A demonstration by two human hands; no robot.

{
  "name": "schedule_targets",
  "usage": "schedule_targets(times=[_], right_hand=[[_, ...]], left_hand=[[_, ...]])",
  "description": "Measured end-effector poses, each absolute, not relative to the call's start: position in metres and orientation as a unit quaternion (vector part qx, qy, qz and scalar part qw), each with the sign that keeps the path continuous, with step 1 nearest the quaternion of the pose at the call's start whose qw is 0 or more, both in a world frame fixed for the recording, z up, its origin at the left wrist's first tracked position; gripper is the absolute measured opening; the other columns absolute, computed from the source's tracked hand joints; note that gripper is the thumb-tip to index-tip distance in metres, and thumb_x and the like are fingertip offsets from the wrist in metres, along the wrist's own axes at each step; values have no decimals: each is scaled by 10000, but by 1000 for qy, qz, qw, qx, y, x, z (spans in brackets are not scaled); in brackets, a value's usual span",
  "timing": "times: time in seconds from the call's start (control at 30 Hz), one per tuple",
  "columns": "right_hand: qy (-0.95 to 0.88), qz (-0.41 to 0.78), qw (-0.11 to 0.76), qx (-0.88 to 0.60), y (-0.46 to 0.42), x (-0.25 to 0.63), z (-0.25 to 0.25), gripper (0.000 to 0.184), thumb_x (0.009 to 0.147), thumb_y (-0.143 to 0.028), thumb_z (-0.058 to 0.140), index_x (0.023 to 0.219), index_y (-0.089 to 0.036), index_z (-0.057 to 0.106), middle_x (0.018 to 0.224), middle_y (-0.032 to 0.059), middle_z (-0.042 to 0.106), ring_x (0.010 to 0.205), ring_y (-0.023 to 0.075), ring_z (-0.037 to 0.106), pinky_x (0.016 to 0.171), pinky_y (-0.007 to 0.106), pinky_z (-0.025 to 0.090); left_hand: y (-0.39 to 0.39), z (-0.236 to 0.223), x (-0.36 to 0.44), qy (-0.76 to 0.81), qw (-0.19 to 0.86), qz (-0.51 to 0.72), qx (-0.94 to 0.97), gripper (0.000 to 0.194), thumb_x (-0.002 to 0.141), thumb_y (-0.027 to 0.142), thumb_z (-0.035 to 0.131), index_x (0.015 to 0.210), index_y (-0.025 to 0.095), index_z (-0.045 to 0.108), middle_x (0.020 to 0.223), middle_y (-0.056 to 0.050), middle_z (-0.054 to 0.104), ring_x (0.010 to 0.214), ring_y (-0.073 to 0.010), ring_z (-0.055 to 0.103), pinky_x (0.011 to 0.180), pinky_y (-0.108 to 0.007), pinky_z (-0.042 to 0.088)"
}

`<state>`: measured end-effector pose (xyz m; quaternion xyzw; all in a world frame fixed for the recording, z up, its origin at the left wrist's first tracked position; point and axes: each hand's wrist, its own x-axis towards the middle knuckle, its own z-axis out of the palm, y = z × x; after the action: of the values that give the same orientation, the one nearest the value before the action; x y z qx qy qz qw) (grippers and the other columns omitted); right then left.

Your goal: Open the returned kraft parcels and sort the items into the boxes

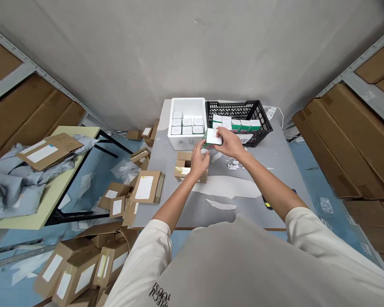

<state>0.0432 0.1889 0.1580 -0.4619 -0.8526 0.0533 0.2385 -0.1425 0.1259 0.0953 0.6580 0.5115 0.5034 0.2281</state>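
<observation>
My right hand (228, 143) grips a small white-and-green box (213, 135) by its right side, white end up. My left hand (199, 162) is just left of and below that box, thumb and fingers apart; whether its fingertips touch the box I cannot tell. Behind is a white foam box (188, 142) with several small white boxes (187, 122) standing in it. To its right, a black plastic crate (259, 143) contains several white-and-green boxes (236, 123). An open cardboard box (181, 171) sits under my left hand.
Paper scraps (233, 165) lie on the grey table (179, 209). A brown carton (146, 187) hangs over its left edge, with more cartons (80, 268) on the floor. Further left, a yellowish table (59, 187) bears grey mailing bags. A power strip (270, 112) lies behind the crate.
</observation>
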Motion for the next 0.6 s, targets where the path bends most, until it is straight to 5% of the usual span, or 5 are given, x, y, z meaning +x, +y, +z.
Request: schedule_targets(times=[0.33,0.6], right_hand=[[-851,18,250,-462,305,-54,154,495,912,-357,635,1357,-222,463,1471,150,491,1285,384,490,976,516,476],[-846,45,246,-470,406,-98,126,494,951,-362,592,1388,-216,415,1525,164,429,1245,395,501,988,567,467]], left_hand=[[234,98,-229,486,232,484,690,775,964,278,557,1647,276,190,1688,-83,310,1492,-272,434,1246,-455,363],[314,64,-264,533,231,432,690,706,947,235,552,1606,248,298,1650,-94,378,1555,-278,318,1284,-495,292]])
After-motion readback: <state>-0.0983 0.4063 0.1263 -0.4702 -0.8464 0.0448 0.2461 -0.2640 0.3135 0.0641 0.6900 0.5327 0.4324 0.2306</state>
